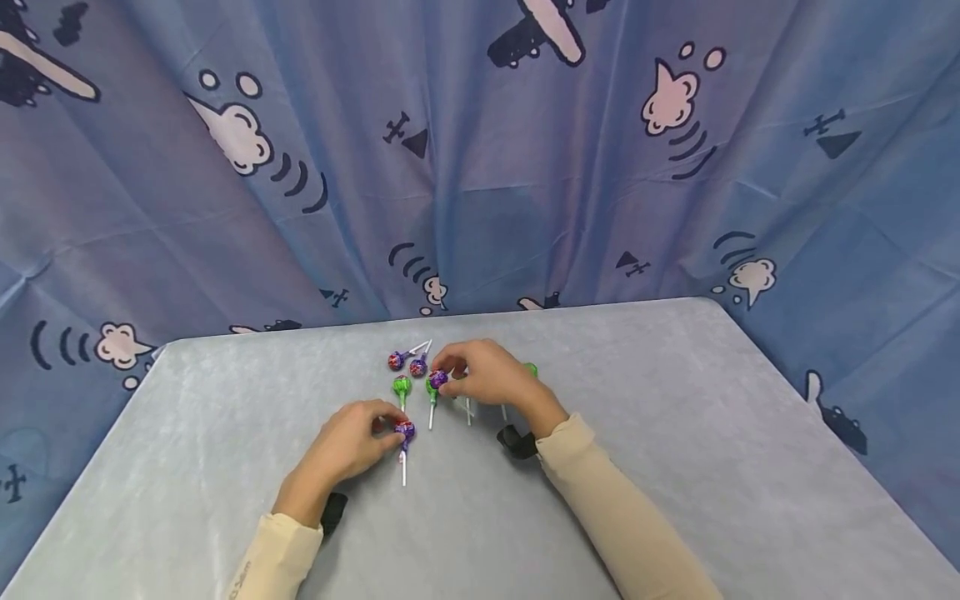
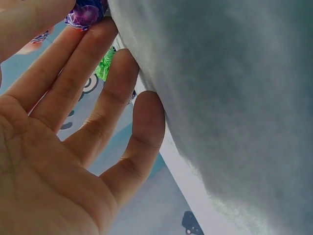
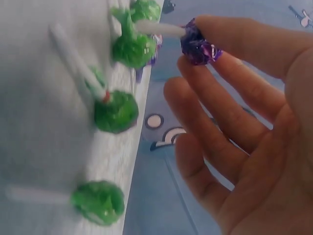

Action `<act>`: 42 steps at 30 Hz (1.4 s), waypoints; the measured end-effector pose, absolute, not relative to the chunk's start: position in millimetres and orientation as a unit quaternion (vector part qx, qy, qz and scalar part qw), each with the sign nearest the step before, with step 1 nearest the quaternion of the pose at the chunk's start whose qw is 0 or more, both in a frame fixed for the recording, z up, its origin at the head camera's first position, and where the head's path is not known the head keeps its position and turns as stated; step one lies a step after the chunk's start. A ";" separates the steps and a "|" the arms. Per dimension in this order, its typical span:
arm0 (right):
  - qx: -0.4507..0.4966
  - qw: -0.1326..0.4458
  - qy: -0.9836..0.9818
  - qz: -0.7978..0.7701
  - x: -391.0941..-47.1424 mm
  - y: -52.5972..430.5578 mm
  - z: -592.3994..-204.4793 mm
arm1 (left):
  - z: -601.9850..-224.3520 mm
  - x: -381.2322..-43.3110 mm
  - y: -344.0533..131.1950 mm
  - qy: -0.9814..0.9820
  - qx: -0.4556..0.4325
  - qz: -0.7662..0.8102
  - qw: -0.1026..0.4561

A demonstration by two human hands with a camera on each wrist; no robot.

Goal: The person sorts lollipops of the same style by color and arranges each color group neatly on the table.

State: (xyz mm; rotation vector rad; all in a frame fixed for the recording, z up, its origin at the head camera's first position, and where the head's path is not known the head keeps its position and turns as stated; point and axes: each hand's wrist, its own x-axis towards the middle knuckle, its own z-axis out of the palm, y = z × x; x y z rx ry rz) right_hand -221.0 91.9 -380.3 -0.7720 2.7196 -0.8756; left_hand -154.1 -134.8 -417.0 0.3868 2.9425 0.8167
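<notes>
My left hand point(image 1: 348, 442) pinches the round head of a purple-wrapped lollipop point(image 1: 405, 431) between thumb and fingertips, its white stick pointing toward me. In the left wrist view, that purple wrapper point(image 2: 85, 13) shows at the top edge, partly covered by the thumb. Farther back, my right hand point(image 1: 487, 375) holds another purple lollipop point(image 1: 438, 380) by its head, above the table. Its white stick points away from the palm in the right wrist view, beside the purple wrapper point(image 3: 199, 48). Directly behind it in the head view is a green lollipop point(image 1: 432, 392).
Two purple lollipops point(image 1: 417, 367) lie at the back, sticks crossing. One green lollipop point(image 1: 402, 387) lies between the hands; more green lollipops point(image 3: 116, 111) are under the right hand, partly hidden in the head view. A grey-white cloth covers the table point(image 1: 637, 400); a patterned blue curtain point(image 1: 480, 208) hangs behind.
</notes>
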 end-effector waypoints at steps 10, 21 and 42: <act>-0.294 0.115 0.911 -0.264 -211.3 72.3 -386.2 | -415.2 -153.3 -137.6 0.955 0.134 0.263 0.031; -0.327 0.146 0.905 -0.229 -207.4 67.0 -393.8 | -417.5 -153.1 -136.1 0.953 0.140 0.266 0.030; -0.256 0.140 0.902 -0.317 -195.1 84.8 -390.4 | -416.8 -154.8 -133.4 0.953 0.142 0.265 0.027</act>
